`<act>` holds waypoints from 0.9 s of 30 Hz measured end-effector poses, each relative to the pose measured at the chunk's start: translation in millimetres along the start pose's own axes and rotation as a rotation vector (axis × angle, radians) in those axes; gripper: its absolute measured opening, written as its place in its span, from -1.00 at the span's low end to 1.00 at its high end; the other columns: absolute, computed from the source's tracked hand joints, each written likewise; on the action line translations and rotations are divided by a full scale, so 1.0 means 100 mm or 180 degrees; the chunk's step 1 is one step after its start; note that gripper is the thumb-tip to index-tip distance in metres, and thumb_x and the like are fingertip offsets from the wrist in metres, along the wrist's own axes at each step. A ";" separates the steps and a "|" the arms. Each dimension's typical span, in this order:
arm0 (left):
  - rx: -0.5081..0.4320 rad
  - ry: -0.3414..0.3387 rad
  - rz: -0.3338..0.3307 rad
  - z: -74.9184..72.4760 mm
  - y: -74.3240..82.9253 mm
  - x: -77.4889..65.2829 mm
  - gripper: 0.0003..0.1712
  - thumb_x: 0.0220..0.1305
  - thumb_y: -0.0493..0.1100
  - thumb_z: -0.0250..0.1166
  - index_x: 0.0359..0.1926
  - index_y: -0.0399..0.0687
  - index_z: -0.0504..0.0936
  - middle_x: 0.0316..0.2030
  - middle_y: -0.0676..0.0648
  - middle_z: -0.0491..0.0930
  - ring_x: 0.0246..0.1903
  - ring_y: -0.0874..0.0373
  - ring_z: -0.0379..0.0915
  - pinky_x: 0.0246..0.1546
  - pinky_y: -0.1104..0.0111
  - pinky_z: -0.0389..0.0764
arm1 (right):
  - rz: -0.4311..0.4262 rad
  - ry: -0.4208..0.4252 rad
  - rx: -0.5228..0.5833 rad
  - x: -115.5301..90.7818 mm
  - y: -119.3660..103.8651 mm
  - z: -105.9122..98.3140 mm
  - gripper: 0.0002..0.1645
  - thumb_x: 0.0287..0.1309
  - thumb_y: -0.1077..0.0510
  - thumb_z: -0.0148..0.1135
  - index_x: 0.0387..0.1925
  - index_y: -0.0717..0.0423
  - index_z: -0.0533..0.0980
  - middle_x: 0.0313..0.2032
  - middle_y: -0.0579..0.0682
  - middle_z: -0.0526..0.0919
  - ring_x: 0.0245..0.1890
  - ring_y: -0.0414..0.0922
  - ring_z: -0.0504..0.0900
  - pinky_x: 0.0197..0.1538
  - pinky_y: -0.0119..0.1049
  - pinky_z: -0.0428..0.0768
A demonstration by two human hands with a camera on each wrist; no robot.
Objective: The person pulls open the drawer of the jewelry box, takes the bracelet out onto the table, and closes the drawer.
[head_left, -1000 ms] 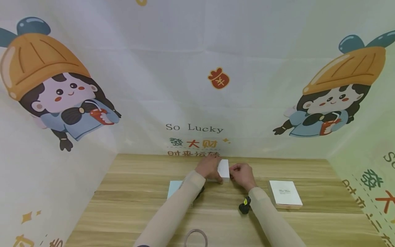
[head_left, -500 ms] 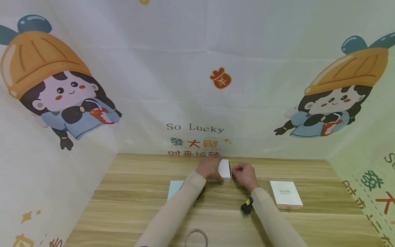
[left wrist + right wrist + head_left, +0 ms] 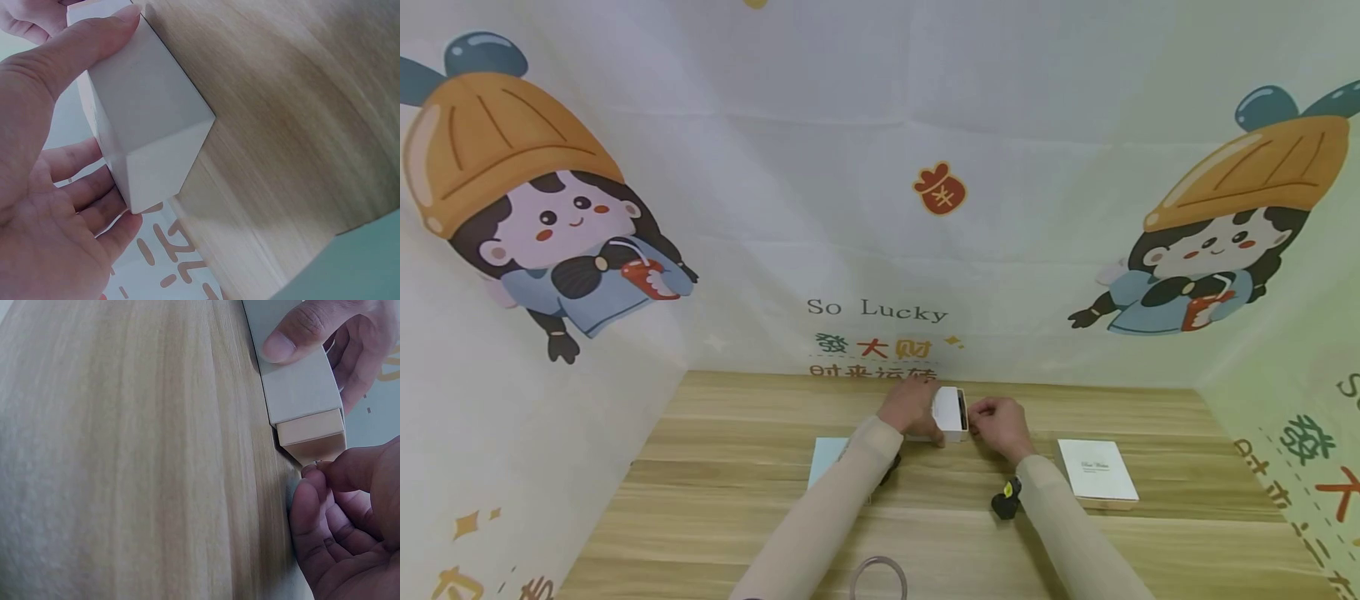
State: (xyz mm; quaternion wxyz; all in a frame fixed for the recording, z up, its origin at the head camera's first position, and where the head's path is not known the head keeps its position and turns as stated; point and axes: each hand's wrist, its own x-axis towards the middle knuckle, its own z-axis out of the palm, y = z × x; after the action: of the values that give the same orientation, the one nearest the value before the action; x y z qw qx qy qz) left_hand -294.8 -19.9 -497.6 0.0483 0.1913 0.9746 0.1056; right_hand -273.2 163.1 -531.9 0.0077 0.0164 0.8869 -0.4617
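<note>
A small white drawer box [image 3: 950,410] lies near the back of the table. My left hand [image 3: 912,408] grips its outer sleeve, with the thumb on the near side and the fingers round the far side in the left wrist view. From the sleeve's right end a tan inner drawer [image 3: 311,427] sticks out a little, and a dark strip of its inside shows in the head view. My right hand [image 3: 1002,427] pinches at that end between thumb and forefinger; the fingertips [image 3: 310,481] mostly hide the tiny pull they hold.
A white box [image 3: 1097,471] with small print lies to the right. On the left, a light blue box [image 3: 826,460] is partly covered by the left forearm. A thin round hoop [image 3: 878,562] sits at the front. A printed cloth wall [image 3: 752,275] stands behind the table.
My right hand has moved slightly right. The inner drawer has slid a little out of the sleeve, exposing a dark strip. My left hand keeps its grip on the sleeve.
</note>
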 end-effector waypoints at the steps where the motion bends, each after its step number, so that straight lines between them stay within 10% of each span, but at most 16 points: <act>1: 0.0009 -0.0002 -0.0004 0.00 0.00 0.00 -0.01 -0.30 0.15 0.75 0.23 0.00 0.58 0.07 -0.06 0.65 0.12 0.04 0.51 0.19 0.22 0.54 | 0.0000 -0.0007 -0.0012 0.00 0.00 -0.01 -0.86 0.27 0.27 0.26 -0.30 0.27 0.69 -0.40 0.07 0.76 -0.46 -0.20 0.67 -0.41 -0.39 0.59; 27: 0.0034 -0.0040 -0.0002 -0.03 0.02 -0.04 -0.01 -0.25 0.14 0.74 0.26 -0.01 0.56 0.10 -0.07 0.64 0.17 0.02 0.49 0.25 0.19 0.50 | 0.0006 -0.0075 0.0061 0.00 0.04 -0.05 -0.84 0.24 0.30 0.20 -0.30 0.30 0.66 -0.40 0.11 0.74 -0.50 -0.21 0.66 -0.42 -0.39 0.63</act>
State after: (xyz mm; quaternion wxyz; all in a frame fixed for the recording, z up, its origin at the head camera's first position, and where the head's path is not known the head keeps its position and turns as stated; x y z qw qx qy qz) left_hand -290.7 -20.8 -493.9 0.0534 0.1919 0.9749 0.0992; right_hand -272.8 169.2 -531.9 0.0184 0.0119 0.8822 -0.4703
